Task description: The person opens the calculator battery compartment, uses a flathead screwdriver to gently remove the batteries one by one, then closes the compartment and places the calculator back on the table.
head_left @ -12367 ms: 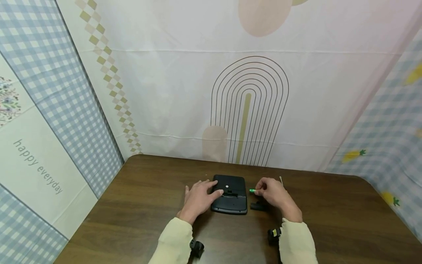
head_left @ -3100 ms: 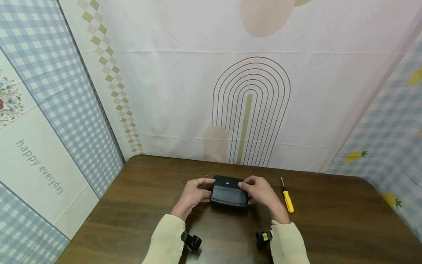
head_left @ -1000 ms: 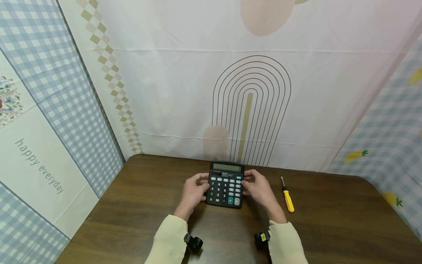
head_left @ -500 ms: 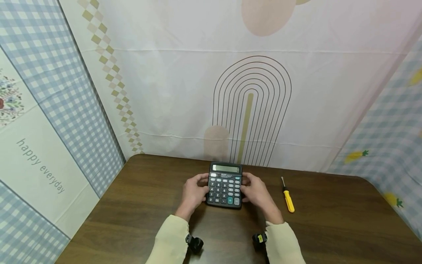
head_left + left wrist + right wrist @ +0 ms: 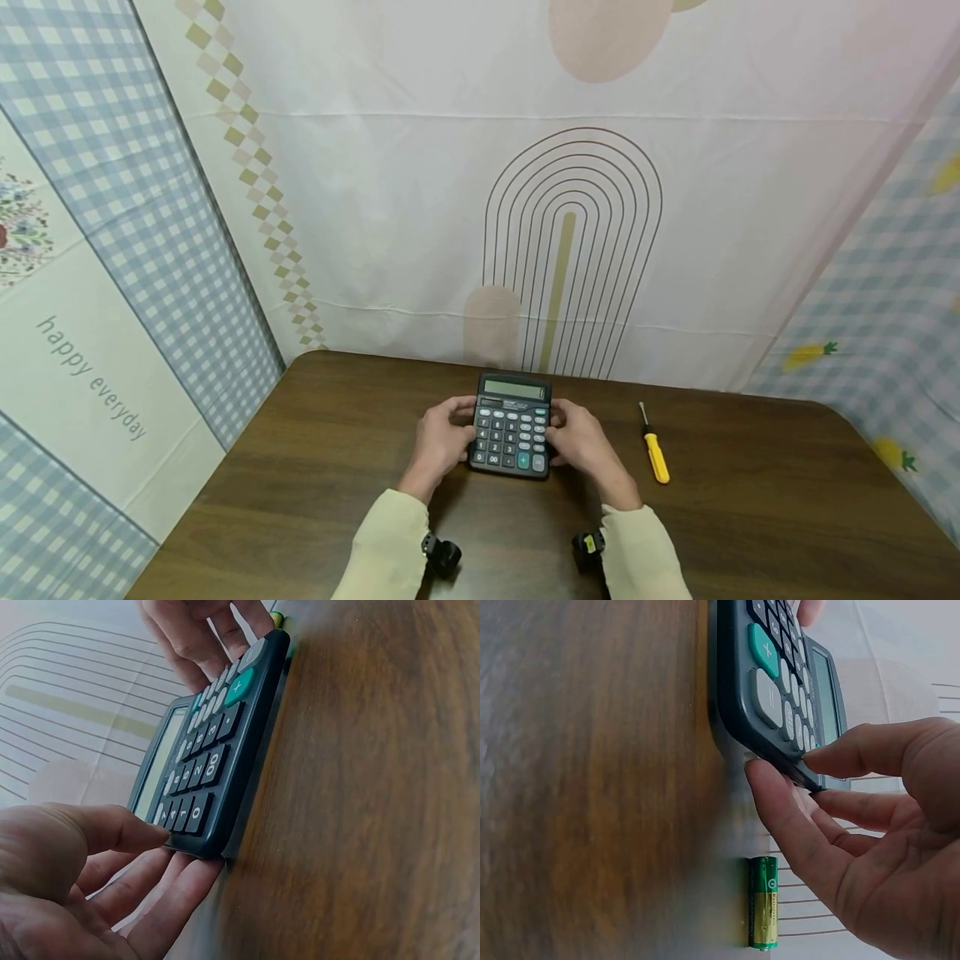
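A black desk calculator [image 5: 510, 427] is face up at the far middle of the table, a digit showing at the right of its display [image 5: 514, 390]. My left hand [image 5: 441, 435] grips its left side, thumb on the top edge and fingers along the side and below. On the right side, my right hand [image 5: 583, 440] pinches it the same way, thumb near the keys [image 5: 791, 705]. Whether its underside touches the table all over cannot be told. A green and gold battery [image 5: 764, 902] lies on the table beyond my right hand, hidden by that hand in the head view.
A yellow-handled screwdriver [image 5: 656, 457] lies right of my right hand, its tip toward the back. The brown wooden table [image 5: 772, 492] ends at a white patterned cloth [image 5: 405, 208] just behind the calculator. A black camera sits on each wrist.
Earlier the calculator lay face down, its battery compartment open and a green battery in my right hand. Both hands turned it face up; in the last second its far edge has dropped slightly.
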A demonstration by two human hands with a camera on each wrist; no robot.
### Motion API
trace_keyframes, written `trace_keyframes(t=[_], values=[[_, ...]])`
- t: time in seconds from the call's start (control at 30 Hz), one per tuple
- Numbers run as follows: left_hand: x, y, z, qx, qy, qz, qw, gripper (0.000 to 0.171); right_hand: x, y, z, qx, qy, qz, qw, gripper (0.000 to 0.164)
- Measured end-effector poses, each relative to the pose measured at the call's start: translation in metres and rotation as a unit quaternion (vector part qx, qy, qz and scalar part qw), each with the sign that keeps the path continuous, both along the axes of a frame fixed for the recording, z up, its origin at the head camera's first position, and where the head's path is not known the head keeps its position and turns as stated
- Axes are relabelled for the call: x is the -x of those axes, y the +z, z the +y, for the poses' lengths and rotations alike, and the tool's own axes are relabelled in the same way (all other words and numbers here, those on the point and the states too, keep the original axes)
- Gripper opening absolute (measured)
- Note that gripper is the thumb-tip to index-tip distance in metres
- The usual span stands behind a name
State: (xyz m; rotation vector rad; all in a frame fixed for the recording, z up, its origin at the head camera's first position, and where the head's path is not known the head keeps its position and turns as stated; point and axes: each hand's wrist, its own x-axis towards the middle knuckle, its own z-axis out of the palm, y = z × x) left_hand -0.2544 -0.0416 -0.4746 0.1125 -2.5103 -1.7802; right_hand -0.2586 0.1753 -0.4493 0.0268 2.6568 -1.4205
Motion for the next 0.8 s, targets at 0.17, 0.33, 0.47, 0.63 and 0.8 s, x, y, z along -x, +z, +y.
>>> trace_keyframes(t=[0.17,0.33,0.47,0.63,0.8], values=[[-0.0009,-0.0003,-0.0009,-0.002,-0.007,-0.006,1.0,0.043,0.0001,-0.0005,-0.0004,-0.01,-0.001,-0.008,1.0,0.051],[-0.0018,-0.0014,-0.0015,-0.008,-0.015,-0.012,0.9998,0.044,-0.0001,-0.0013,-0.0003,-0.022,-0.001,-0.01,1.0,0.05],[-0.0025,-0.0018,-0.0019,-0.014,-0.02,-0.012,0.9996,0.045,0.0004,-0.0031,-0.0005,-0.032,-0.001,-0.004,0.999,0.05],[-0.0035,-0.0015,-0.0022,-0.023,-0.029,-0.008,0.9993,0.047,0.001,-0.0051,-0.0008,-0.042,-0.003,-0.006,0.999,0.049],[-0.0035,-0.0021,-0.0021,-0.025,-0.029,-0.01,0.9992,0.046,0.0013,-0.0051,-0.0014,-0.044,-0.006,-0.009,0.999,0.049]])
